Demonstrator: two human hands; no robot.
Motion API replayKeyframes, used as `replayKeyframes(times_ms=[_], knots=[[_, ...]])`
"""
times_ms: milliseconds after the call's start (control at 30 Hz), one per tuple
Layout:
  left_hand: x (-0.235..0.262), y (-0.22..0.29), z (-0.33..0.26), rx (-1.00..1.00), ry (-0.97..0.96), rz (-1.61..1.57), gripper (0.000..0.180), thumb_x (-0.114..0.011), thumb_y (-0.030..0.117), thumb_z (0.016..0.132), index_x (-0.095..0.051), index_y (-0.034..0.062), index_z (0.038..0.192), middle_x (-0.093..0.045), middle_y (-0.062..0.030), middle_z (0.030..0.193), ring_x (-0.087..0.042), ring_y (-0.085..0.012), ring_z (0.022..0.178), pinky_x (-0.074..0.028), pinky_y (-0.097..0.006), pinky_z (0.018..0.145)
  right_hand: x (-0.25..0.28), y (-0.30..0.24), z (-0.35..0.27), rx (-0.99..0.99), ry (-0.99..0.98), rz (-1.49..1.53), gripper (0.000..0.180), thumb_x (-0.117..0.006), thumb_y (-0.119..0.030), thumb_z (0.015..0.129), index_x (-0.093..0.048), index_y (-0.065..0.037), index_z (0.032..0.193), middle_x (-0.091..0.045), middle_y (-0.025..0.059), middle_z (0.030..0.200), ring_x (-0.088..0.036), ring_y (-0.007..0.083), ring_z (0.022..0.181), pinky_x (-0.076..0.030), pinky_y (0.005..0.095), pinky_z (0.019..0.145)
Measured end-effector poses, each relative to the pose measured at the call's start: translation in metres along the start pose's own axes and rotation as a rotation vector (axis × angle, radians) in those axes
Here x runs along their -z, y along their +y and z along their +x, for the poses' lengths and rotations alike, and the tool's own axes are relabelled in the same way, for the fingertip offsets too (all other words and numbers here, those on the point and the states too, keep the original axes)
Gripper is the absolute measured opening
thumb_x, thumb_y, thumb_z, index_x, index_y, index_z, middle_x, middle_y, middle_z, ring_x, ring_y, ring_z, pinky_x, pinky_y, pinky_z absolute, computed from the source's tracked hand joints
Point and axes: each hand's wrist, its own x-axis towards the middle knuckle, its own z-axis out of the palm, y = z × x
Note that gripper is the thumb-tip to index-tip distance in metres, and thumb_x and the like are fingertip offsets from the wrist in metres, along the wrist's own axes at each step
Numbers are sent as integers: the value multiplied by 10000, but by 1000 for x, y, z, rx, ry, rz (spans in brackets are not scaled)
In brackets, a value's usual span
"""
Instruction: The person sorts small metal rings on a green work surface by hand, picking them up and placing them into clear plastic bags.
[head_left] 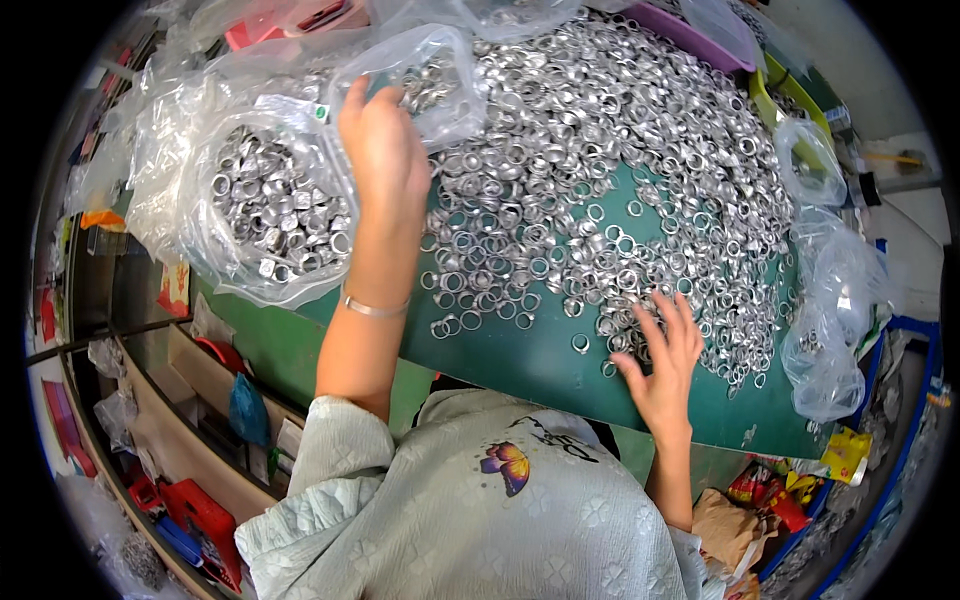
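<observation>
My left hand [382,145] reaches to the far left, at the rim of a clear plastic bag [460,75] with some metal rings in its bottom. Two of its digits show apart; the others are hidden, and I see nothing held. My right hand [662,375] hovers over or touches the near edge of a wide heap of silver-coloured rings [600,100], its fingers spread. Loose single rings [581,343] lie next to its thumb. Beside my left forearm, a bigger open plastic bag [325,165] holds many chunky silver-coloured rings [275,205].
The heap covers much of a green tabletop [480,355]. Purple [710,35] and yellow-green [790,95] trays stand behind it. Crumpled plastic bags [830,300] lie along the right edge. Open drawers or shelves [190,420] are low on the left; snack packets [775,490] are low right.
</observation>
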Motion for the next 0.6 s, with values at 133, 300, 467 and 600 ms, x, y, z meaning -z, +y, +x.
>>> replayKeyframes(times_ms=[133, 300, 467, 600], knots=[[19, -27, -61, -415, -213, 278, 407, -493, -43, 819, -441, -64, 1221, -555, -137, 1109, -546, -193, 972, -423, -295, 848, -17, 8, -23, 26, -105, -60, 551, -705, -300, 701, -544, -143, 1204, -401, 94, 1338, -266, 349, 1297, -199, 513, 1010], [65, -55, -133, -393, -954, 934, 288, -639, -13, 740, -592, 31, 1021, -575, -93, 983, -546, -230, 919, -423, -316, 830, -28, 33, -24, 9, 13, -98, 428, -675, -96, 709, -602, -192, 1120, -419, 66, 1335, -315, 308, 1281, -190, 523, 1022], [67, -83, -161, -526, -1004, 1175, 321, -673, 30, 708, -604, 89, 1016, -511, -66, 973, -479, -233, 838, -361, -344, 739, -27, 41, -17, -40, 123, -101, 367, -662, -70, 718, -624, -174, 1068, -430, 73, 1312, -302, 328, 1285, -166, 512, 1032], [67, -95, -157, -603, -958, 1203, 230, -671, 35, 709, -590, 73, 921, -497, -62, 950, -481, -213, 816, -337, -342, 728, -9, 20, -18, -103, 113, 31, 348, -669, -56, 694, -623, -141, 1029, -452, 66, 1261, -343, 309, 1245, -193, 499, 1018]])
